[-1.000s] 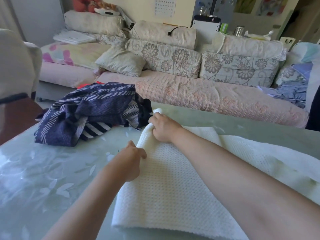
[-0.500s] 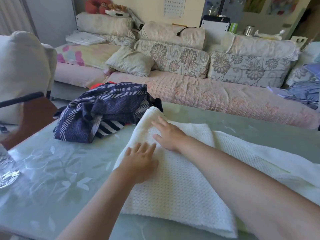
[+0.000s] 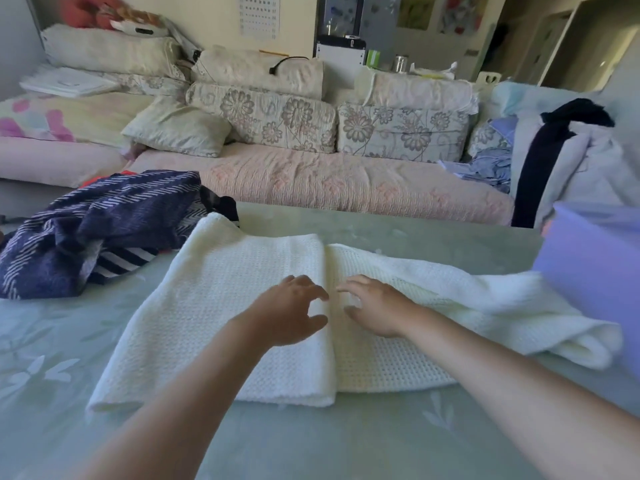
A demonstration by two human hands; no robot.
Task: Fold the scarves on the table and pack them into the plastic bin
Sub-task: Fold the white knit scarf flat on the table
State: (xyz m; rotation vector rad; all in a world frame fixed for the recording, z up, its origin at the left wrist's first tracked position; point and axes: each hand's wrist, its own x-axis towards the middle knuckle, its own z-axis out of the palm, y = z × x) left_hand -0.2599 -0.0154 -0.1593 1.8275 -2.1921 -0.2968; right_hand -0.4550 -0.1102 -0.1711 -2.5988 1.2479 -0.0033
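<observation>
As my left hand [image 3: 291, 311] and right hand [image 3: 377, 306] spread relaxed, seemingly resting on the white scarf [image 3: 214, 306], they grasp nothing.

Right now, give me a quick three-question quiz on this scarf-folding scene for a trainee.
1. True or false: the white waffle-knit scarf lies on the table.
2. On which side of the white one does the navy striped scarf lie? A) the person's left B) the person's right C) hidden underneath it
3. What do the left hand and right hand hold?
Key: 1 true; 2 A; 3 nothing, both are open over the white scarf.
</observation>
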